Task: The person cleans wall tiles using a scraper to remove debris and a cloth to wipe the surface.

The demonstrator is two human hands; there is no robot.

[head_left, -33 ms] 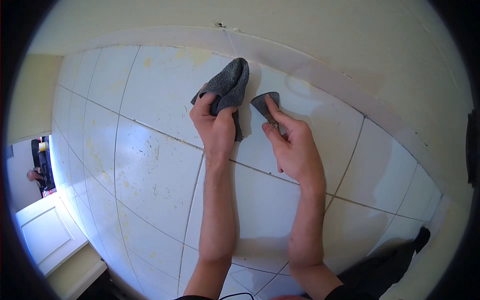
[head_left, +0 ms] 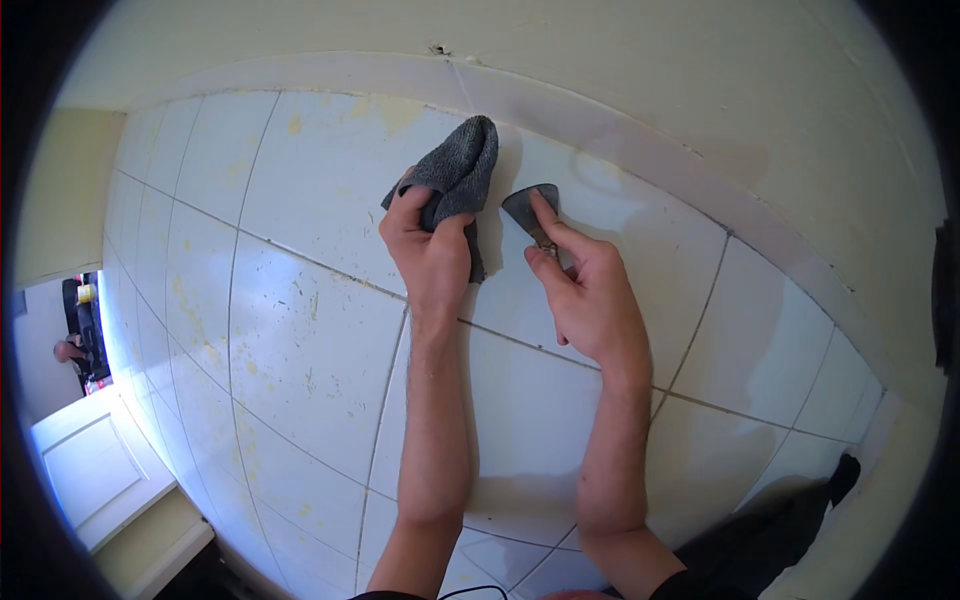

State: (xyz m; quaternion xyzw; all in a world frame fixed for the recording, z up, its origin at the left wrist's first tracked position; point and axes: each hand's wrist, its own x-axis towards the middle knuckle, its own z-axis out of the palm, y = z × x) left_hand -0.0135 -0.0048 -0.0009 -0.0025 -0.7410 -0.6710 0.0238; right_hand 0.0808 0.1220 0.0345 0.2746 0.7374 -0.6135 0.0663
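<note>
Tiled floor: L hand grip closed round grey cloth, R hand pins corner.

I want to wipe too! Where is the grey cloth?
In the head view, the grey cloth is bunched in the left hand against the tiles, just below the pale border.

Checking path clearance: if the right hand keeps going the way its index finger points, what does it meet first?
The right hand already presses the small grey cloth piece onto the white tiled floor; beyond it, probably the pale baseboard strip.
</note>
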